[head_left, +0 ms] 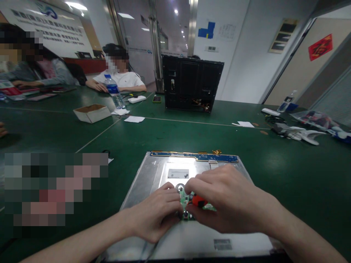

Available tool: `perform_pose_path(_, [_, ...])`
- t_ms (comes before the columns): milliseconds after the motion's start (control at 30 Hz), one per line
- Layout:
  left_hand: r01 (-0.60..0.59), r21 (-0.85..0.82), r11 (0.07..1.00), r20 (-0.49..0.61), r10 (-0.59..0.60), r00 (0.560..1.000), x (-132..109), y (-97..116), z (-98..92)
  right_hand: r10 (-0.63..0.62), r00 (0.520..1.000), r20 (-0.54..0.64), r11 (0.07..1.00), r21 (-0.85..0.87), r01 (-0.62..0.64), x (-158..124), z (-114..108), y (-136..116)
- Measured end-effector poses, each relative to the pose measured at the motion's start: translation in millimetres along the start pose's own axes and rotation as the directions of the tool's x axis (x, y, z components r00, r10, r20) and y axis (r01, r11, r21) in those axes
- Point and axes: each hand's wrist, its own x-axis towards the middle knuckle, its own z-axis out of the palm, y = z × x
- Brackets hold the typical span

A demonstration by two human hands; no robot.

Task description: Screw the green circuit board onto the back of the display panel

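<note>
A flat silver display panel (142,173) lies back up on the table before me, with a narrow blue circuit board (175,156) along its far edge. On the panel's middle sits a green circuit board (184,200), partly covered by my hands. My left hand (160,212) is closed, its fingertips at that board's left edge. Between the thumb and fingers of my right hand (222,199) is a screwdriver (199,200) with a red and black handle, over the board; its tip is hidden. A round metal part (180,188) shows between both hands.
A black monitor housing (193,84) stands farther back on the green table (175,133). To its left are a water bottle (113,91) and an open box (92,113). White parts (297,133) and bags lie at right. Two people sit at the far left; the near left is blurred out.
</note>
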Motion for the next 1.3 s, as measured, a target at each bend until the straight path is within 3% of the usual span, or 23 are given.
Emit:
perform_pose_path(700, [-0.007,0.030,1.000,-0.042,0.008,0.999,0.4,2.8,1.0,-0.018,0.997,0.073,0.998,-0.062,0.023,4.6,4.1,-0.5])
perform_pose_path(900, [-0.005,0.042,0.999,-0.017,0.006,1.000,-0.7,1.5,1.4,-0.016,0.993,0.117,1.000,0.024,0.013,3.4,-1.6,-2.0])
perform_pose_path(1300, [0.024,0.014,1.000,0.000,-0.024,1.000,-1.2,1.3,0.3,-0.001,0.998,0.064,1.000,-0.015,0.002,1.9,-2.0,-1.6])
